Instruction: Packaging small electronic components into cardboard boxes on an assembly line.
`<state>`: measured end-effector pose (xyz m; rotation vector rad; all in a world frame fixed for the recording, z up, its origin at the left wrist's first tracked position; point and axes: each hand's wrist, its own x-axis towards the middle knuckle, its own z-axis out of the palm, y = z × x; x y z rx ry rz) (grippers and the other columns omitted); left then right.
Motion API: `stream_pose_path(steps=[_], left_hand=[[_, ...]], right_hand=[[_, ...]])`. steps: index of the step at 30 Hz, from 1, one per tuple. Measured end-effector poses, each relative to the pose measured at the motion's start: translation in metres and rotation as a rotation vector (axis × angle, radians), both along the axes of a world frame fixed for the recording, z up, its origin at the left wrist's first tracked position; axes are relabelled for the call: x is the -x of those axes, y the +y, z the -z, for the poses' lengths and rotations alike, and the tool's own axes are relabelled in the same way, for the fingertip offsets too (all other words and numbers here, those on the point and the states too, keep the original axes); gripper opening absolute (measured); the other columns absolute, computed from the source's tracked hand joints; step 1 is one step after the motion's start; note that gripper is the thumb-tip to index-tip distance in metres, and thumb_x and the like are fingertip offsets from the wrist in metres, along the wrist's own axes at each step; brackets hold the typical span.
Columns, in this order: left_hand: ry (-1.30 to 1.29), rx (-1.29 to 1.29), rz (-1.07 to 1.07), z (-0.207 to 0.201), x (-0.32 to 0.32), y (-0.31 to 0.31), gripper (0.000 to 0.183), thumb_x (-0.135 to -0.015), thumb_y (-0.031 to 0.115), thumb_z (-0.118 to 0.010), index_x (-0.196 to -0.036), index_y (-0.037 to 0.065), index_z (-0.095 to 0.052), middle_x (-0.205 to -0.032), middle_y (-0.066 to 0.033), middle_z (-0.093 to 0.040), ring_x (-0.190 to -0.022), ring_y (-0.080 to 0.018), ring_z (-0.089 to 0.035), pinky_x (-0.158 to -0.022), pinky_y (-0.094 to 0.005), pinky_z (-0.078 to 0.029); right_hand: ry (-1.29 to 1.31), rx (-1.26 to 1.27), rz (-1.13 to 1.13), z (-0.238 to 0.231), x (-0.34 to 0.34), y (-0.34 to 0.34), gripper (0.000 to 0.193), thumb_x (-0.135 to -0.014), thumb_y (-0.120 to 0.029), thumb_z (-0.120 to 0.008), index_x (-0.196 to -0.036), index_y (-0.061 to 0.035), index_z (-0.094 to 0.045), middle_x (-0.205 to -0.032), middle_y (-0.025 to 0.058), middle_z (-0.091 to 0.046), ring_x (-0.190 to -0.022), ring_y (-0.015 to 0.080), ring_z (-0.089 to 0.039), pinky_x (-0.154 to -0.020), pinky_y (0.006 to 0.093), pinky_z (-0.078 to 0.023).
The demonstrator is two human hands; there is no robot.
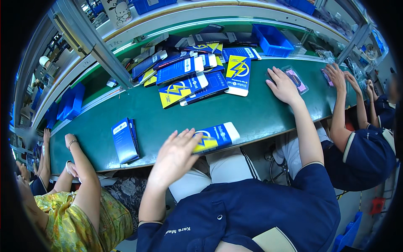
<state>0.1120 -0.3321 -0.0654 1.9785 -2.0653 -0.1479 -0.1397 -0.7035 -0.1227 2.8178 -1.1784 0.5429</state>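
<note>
At the near edge of the table, my left hand (178, 153) is over the left end of a flat blue and yellow box (220, 136), its fingers stretched out and a little smeared. Whether they press on the box I cannot tell. Farther right, my right hand (283, 86) lies with fingers spread on the green tabletop, its edge beside a clear plastic pack (297, 80) with a pinkish item inside. A heap of similar flat boxes (180, 71) fills the far middle, one blue and yellow box (238, 75) standing out at its right end.
Two blue boxes (125, 140) lean together at the near left. A blue bin (273, 40) stands behind the heap, under a shelf (201, 14). A co-worker's arm (82, 155) rests on the table at left; another co-worker's hand (336, 76) is at right beside a second pack (326, 77).
</note>
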Motion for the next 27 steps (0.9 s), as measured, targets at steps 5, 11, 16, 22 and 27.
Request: stream_pose_path(steps=[5,11,16,22,27], left_hand=[[0.311,0.060,-0.184,-0.013,-0.027,-0.013,0.029,-0.087,0.023,-0.068,-0.109,0.003,-0.068,-0.099,-0.0178,-0.070,-0.091,-0.0327,-0.068,-0.078,-0.0398,-0.053],[0.048,0.239,-0.113,0.024,-0.015,-0.029,0.056,-0.083,0.041,-0.072,-0.124,0.004,-0.062,-0.136,-0.0193,-0.055,-0.126,-0.0350,-0.050,-0.105,-0.0461,-0.039],[0.093,0.210,-0.070,0.027,-0.013,-0.034,0.068,-0.074,0.045,-0.078,-0.127,0.007,-0.059,-0.128,-0.0142,-0.057,-0.119,-0.0314,-0.051,-0.102,-0.0447,-0.040],[0.157,0.126,0.011,0.022,-0.010,-0.036,0.078,-0.067,0.047,-0.083,-0.130,0.008,-0.058,-0.124,-0.0116,-0.058,-0.111,-0.0294,-0.053,-0.100,-0.0417,-0.041],[0.172,0.119,0.037,0.018,-0.007,-0.035,0.079,-0.065,0.045,-0.084,-0.132,0.008,-0.060,-0.125,-0.0117,-0.058,-0.112,-0.0287,-0.052,-0.099,-0.0405,-0.041]], right_hand=[[-0.012,-0.159,-0.107,-0.001,0.015,0.014,0.052,-0.099,-0.039,-0.050,-0.143,-0.0107,-0.049,-0.152,0.0203,-0.039,-0.141,0.0393,-0.034,-0.116,0.0452,-0.029],[-0.150,-0.171,0.005,0.004,0.015,0.066,0.044,-0.097,-0.028,-0.055,-0.139,-0.0123,-0.055,-0.150,0.0230,-0.040,-0.140,0.0404,-0.037,-0.114,0.0429,-0.031],[0.002,0.099,-0.110,-0.004,-0.016,0.164,0.047,-0.093,-0.029,-0.060,-0.136,-0.0124,-0.056,-0.143,0.0235,-0.047,-0.129,0.0433,-0.046,-0.101,0.0504,-0.041],[-0.121,-0.092,-0.212,-0.013,-0.021,0.164,0.043,-0.086,-0.024,-0.067,-0.127,-0.0130,-0.063,-0.142,0.0216,-0.049,-0.125,0.0412,-0.049,-0.101,0.0488,-0.042],[-0.108,-0.182,-0.355,-0.012,-0.034,0.147,0.041,-0.083,-0.025,-0.069,-0.122,-0.0136,-0.065,-0.141,0.0190,-0.051,-0.123,0.0400,-0.049,-0.102,0.0481,-0.041]])
